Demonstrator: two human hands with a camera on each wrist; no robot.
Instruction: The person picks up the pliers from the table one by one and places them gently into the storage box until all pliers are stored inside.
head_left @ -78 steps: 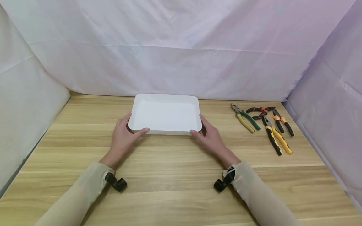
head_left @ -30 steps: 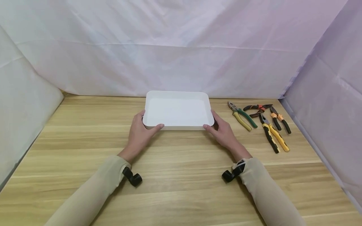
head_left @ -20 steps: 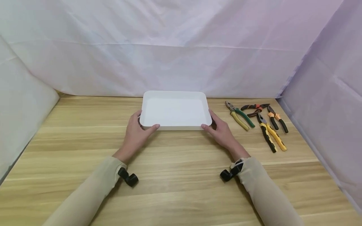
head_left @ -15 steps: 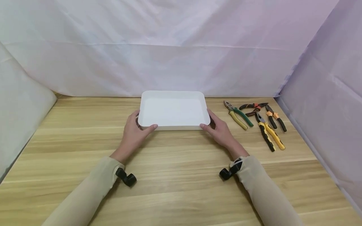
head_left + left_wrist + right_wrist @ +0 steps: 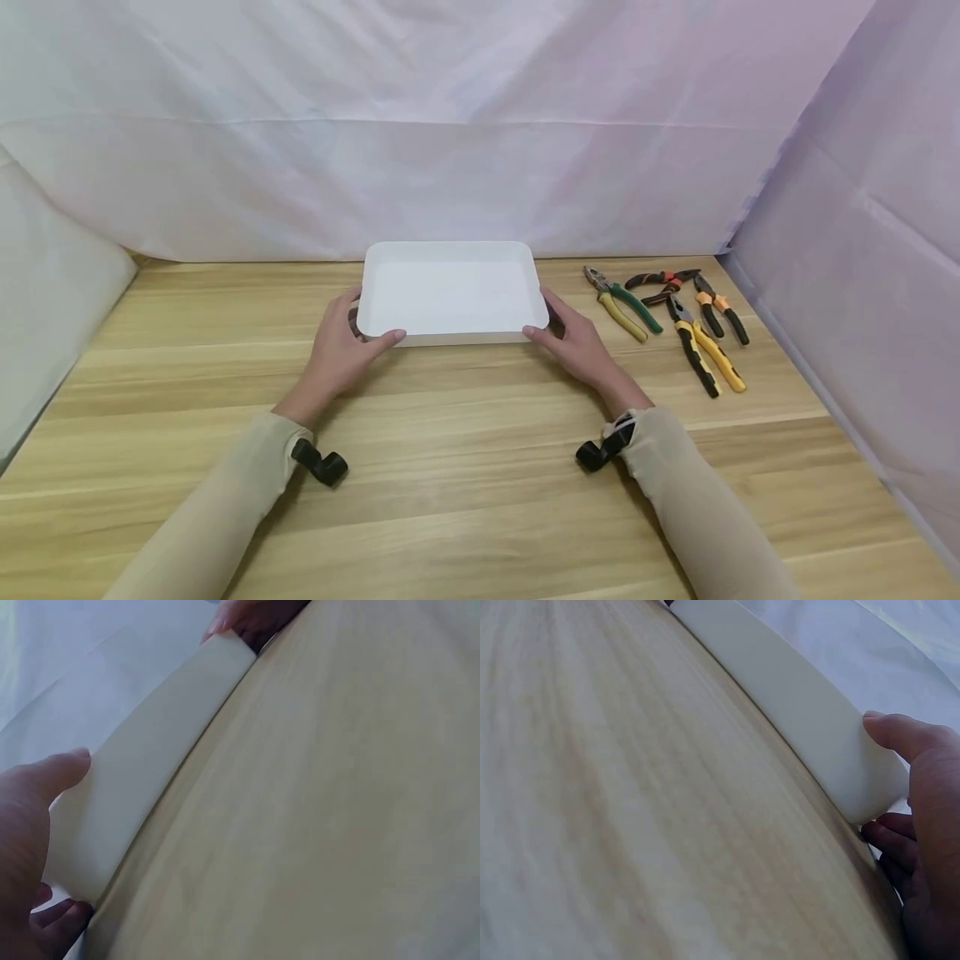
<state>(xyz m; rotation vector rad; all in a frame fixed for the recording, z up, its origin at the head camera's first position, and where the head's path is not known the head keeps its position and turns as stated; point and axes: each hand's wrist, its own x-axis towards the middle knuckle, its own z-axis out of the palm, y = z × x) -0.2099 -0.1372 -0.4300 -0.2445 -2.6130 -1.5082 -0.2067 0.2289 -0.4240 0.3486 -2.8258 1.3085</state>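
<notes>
A white rectangular tray (image 5: pixel 453 287) with low walls lies on the wooden table at the back centre, its inside bare. My left hand (image 5: pixel 339 342) grips its near left corner, thumb on the front rim and the other fingers around the side. At the near right corner, my right hand (image 5: pixel 573 340) holds the tray the same way. The left wrist view shows the tray's front wall (image 5: pixel 142 750) close to the tabletop, with the left thumb on the rim. In the right wrist view, curled fingers of the right hand (image 5: pixel 922 802) sit low beside the tray's corner. Some fingertips are hidden.
Right of the tray lie several pliers: green-and-yellow pliers (image 5: pixel 633 308), red-and-black pliers (image 5: pixel 663 278), yellow-and-black pliers (image 5: pixel 705 346) and orange-and-black pliers (image 5: pixel 722 308). White cloth (image 5: pixel 450 183) hangs behind the table (image 5: pixel 450 475), with more cloth at both sides.
Since the oldest frame, both hands have shifted the tray rightward, nearer the pliers, and slightly toward the back cloth. In the last second it holds its place while the head view turns slightly.
</notes>
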